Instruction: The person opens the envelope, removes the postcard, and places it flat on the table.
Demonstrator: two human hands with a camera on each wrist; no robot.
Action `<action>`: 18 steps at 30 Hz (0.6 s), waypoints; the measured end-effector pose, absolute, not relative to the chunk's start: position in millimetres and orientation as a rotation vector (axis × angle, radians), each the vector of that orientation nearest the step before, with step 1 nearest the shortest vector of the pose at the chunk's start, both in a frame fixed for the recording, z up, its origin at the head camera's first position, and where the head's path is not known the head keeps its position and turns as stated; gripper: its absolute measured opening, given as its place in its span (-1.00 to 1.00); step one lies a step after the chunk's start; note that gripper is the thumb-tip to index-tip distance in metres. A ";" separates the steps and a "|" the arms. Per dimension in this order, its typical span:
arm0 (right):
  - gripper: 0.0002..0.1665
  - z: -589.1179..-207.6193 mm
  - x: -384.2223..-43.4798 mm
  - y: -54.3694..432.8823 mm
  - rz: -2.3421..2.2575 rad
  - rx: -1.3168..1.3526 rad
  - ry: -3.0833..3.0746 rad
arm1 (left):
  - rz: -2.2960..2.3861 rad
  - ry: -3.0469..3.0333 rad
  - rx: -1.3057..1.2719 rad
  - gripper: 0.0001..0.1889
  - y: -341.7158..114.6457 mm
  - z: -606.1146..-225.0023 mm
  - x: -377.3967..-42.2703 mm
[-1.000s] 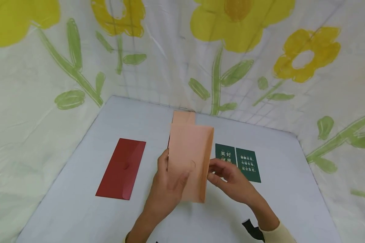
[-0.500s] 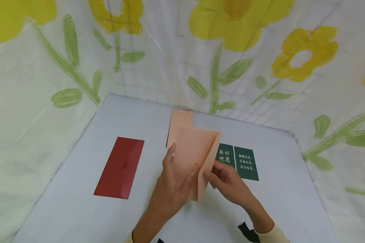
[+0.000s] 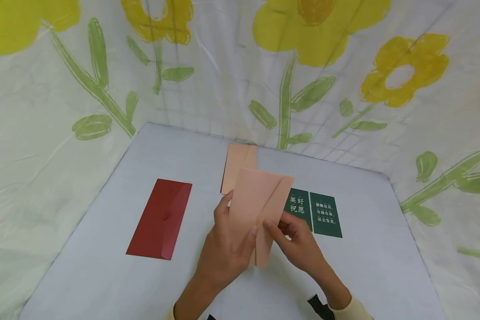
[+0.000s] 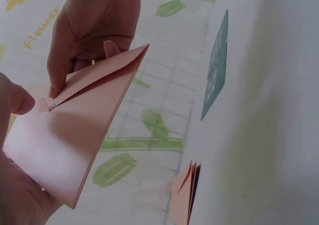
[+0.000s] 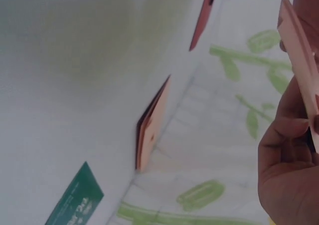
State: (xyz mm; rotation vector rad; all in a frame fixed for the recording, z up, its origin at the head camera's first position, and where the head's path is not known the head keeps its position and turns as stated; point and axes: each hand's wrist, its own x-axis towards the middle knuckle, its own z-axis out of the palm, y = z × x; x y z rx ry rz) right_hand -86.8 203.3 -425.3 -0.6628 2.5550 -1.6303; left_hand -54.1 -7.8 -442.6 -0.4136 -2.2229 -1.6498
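Note:
Above the middle of the white table, a peach paper envelope (image 3: 246, 200) is tilted up between both hands. My left hand (image 3: 220, 253) grips it from the left, thumb across its front and fingers behind. At its right side, my right hand (image 3: 304, 246) pinches the flap (image 3: 274, 202), thumb in front. The flap lies folded over toward the envelope's front. From the left wrist view, a narrow gap shows under the flap (image 4: 99, 78). The right wrist view catches the envelope (image 5: 301, 60) nearly edge-on, with fingers on both sides.
A red envelope (image 3: 158, 220) lies at the left of the table (image 3: 104, 275). Farther back is a small stack of peach envelopes (image 3: 238, 160). Two green cards with white writing lie on the right: one card (image 3: 300, 209) partly behind the right hand, the other card (image 3: 326, 215) beside it.
The right hand has folded the flap leftward over the envelope's front, from standing up at the side to nearly flat. The envelope has shifted slightly right and tilted.

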 end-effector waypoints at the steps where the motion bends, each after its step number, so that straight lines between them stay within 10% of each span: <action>1: -0.74 -425.3 -86.8 201.2 -1.626 -0.676 2.558 | -1.653 -2.218 -0.402 -0.11 -9.6 -441.2 -53.7; 18: -0.78 -426.9 -94.6 154.4 -1.340 -1.004 2.377 | -1.718 -2.432 -0.057 0.03 -108.7 -425.8 -54.7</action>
